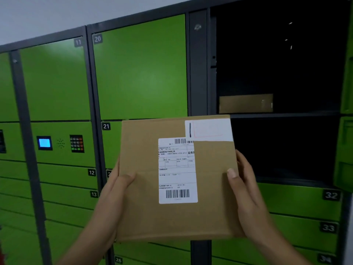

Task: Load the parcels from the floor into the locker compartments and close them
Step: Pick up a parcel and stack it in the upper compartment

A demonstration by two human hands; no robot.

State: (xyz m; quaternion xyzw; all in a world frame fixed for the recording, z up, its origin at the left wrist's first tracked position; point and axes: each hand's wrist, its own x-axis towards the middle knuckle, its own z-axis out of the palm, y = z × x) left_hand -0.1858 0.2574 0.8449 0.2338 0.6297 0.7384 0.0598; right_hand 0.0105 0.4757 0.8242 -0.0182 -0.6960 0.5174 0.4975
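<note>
A flat brown cardboard parcel (210, 188) with two white shipping labels is held up in front of the green lockers. My left hand (118, 186) grips its left edge, thumb on top. My right hand (246, 190) grips its right edge the same way. Behind it, two compartments stand open at the upper right: the large top one (277, 54) holds another brown parcel (246, 103) on its floor, and the lower one (282, 148) is dark inside. The held parcel overlaps the lower compartment's left side.
Green open doors (346, 131) hang at the far right edge. Shut green doors numbered 11, 20, 21, 12, 13, 32, 33 fill the bank. A control panel with a blue screen (44, 143) and a keypad (77, 143) sits at the left.
</note>
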